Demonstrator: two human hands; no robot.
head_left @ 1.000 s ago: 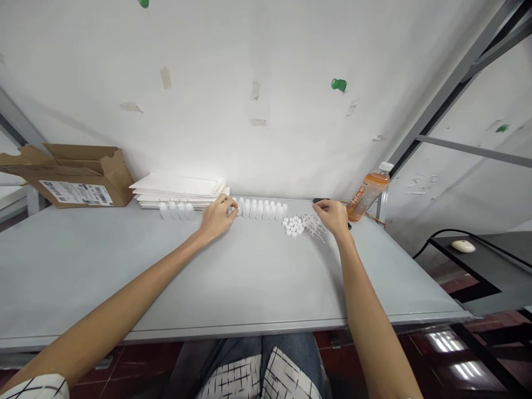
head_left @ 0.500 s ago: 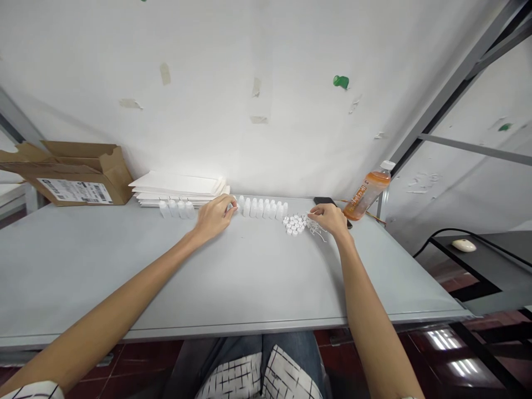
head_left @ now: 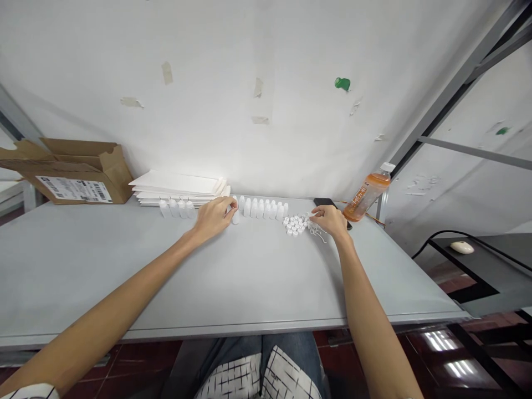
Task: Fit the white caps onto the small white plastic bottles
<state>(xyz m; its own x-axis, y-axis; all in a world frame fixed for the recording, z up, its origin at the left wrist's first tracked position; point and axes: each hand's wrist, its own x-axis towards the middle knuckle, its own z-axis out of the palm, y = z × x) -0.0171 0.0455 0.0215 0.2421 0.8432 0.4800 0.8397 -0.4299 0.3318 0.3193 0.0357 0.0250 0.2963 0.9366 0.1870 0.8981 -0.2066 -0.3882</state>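
My left hand (head_left: 216, 215) pinches a small white squeeze bottle (head_left: 235, 218) near its top, so the fingers partly hide it. Just right of it stands a row of similar white bottles (head_left: 260, 209) with bare tops. On the other side, several bottles (head_left: 177, 209) carry thin dark needle tips. My right hand (head_left: 330, 219) is at a small tangle of thin white pieces (head_left: 317, 230), with thumb and forefinger drawn together; what lies between them is too small to make out. Beside the tangle is a cluster of white caps (head_left: 295, 225).
A stack of white paper or envelopes (head_left: 174, 185) lies against the wall, with an open cardboard box (head_left: 78, 174) left of it. Behind my right hand are a dark phone-like object (head_left: 322, 201) and an orange drink bottle (head_left: 368, 194). The grey table's front edge (head_left: 241, 327) runs before my lap.
The bottle in my left hand now shows below the fingers, where it was hidden before. My right hand has shifted very slightly to the right at the tangle.
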